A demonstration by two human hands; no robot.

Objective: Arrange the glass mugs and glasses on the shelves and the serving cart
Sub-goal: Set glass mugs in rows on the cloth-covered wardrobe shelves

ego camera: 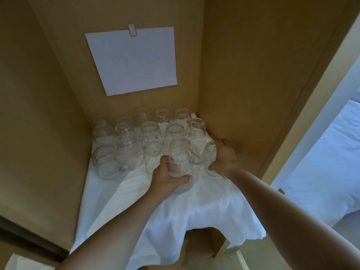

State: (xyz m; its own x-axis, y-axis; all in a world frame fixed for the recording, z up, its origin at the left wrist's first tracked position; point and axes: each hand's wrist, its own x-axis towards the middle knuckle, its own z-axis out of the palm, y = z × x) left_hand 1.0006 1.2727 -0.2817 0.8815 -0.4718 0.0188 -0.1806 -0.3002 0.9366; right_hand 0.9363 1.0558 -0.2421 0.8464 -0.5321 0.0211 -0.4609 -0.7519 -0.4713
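Note:
Several clear glass mugs stand upside down in rows on a white cloth that covers a shelf inside a wooden cabinet. My left hand grips one glass mug at the front of the rows, fingers and thumb curled round its body. My right hand holds another glass mug close to the cabinet's right wall, and that mug is tilted. Whether either mug touches the cloth I cannot tell.
A white sheet of paper is taped to the cabinet's back wall above the mugs. Wooden side walls close in the shelf left and right. The cloth hangs over the shelf's front edge. A white bed lies outside to the right.

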